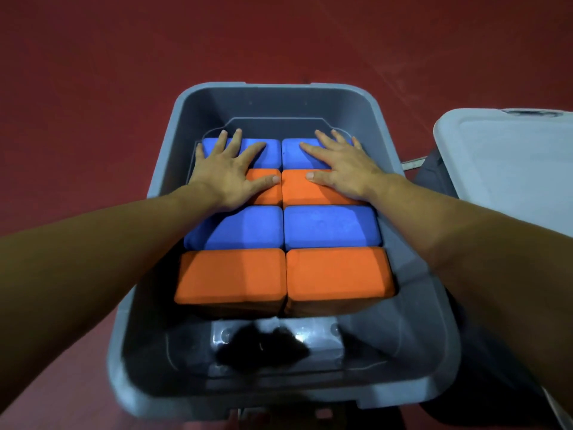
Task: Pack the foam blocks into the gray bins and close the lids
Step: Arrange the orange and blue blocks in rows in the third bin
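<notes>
Gray bin, on red floor: eight foam blocks showing in two columns, blue and orange rows alternating.
Left hand, right hand: flat, fingers spread, pressing the bin's far rows; nothing gripped.
Bin's near end unfilled.
Lid: off, right of bin.
Outstanding: closing.

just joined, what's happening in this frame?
A person is packing foam blocks into a gray bin. Both hands, left hand and right hand, press flat on the far blue blocks and orange blocks. Eight blocks show on top in alternating rows. The lid lies off to the right.
</notes>
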